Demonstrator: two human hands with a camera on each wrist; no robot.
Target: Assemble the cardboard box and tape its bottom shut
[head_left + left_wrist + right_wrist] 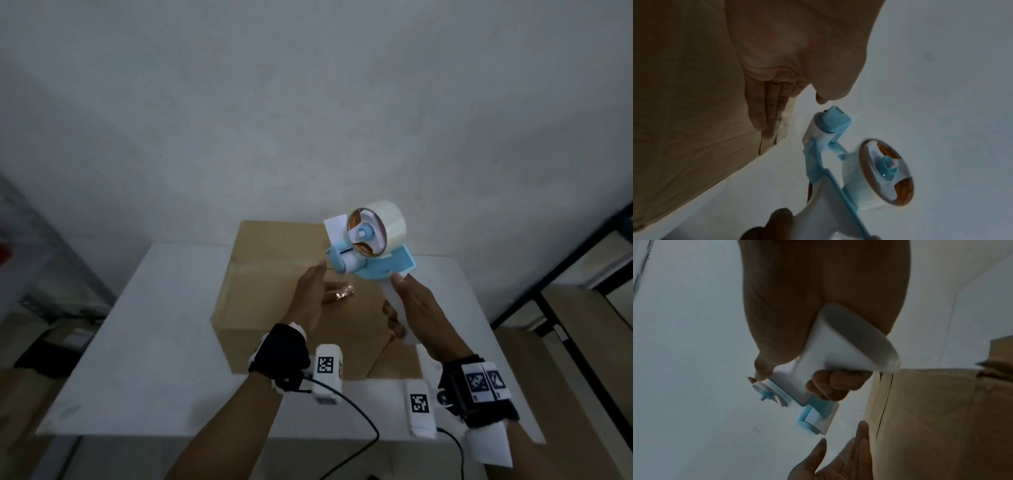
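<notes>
I've got the tape gun (368, 246) up off the box in my right hand (416, 308), fingers wrapped round its white handle, thumb up near the blue frame, so the roller end points down and left toward the seam and the clear roll (380, 228) rides on top where it can spin free. That grip is firmly curled on the handle, as the right wrist view shows with the fingers (834, 382) folded under it. My left hand (313, 294) floats just beside the roller with its fingers straight and loose, gripping nothing; I'd say it's there to catch the loose tape end or steady the flaps. The cardboard box (274, 281) sits bottom-up in the middle of the white worktop (164, 329), its flaps folded down and meeting along a seam (882, 402) that looks untaped from here, though a crinkled shiny scrap (344, 293) lies on it near my left fingers, and I can't tell what it is. Behind the worktop is a plain pale wall (308, 102); dark metal framing (561, 281) runs off to the right, and more brown cardboard (582, 342) lies low on that side.
</notes>
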